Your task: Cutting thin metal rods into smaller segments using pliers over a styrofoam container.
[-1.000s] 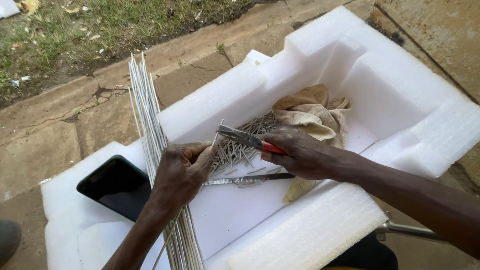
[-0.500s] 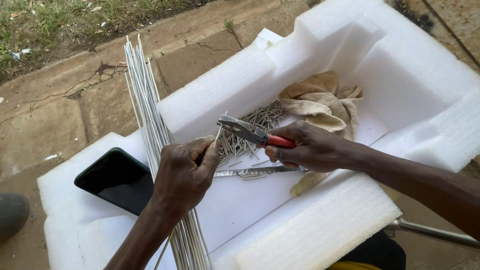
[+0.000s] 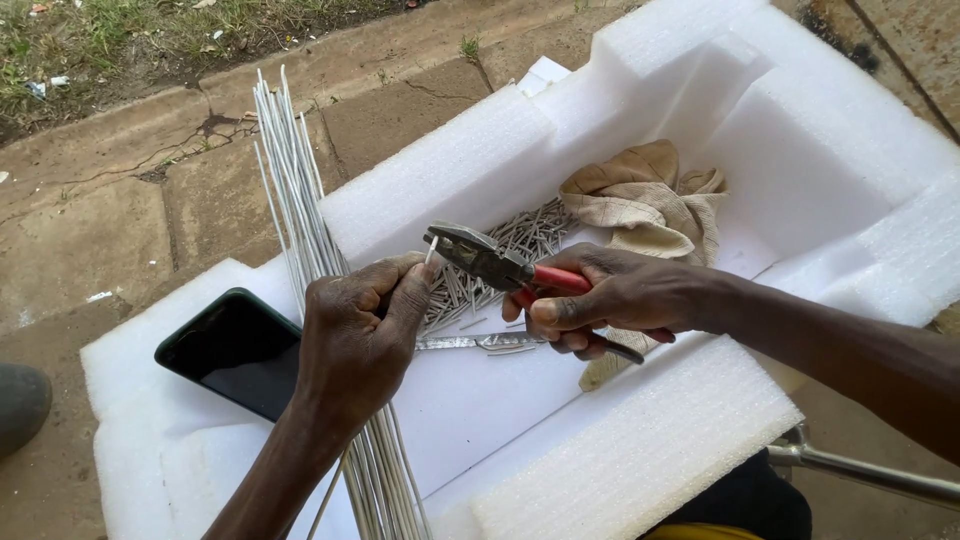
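Note:
My left hand (image 3: 358,335) is closed around a bundle of long thin silver rods (image 3: 292,190) that runs from the lower edge up past the foam. One rod end sticks up from my fingers. My right hand (image 3: 612,298) grips red-handled pliers (image 3: 500,265), whose dark jaws are at that rod end, just above my left thumb. Under the pliers lies a heap of short cut rod pieces (image 3: 505,255) in the white foam tray (image 3: 480,400). A flat metal blade (image 3: 470,342) rests on the foam below my right hand.
A black phone (image 3: 230,350) lies face up on the foam at the left. A crumpled beige cloth (image 3: 645,205) sits in the foam recess behind my right hand. Paving slabs (image 3: 120,230) and grass lie beyond. A metal tube (image 3: 870,475) shows at lower right.
The view has shifted slightly. The pliers' jaws have come closer to the rod end held in my left hand; both hands stay over the heap of cut pieces.

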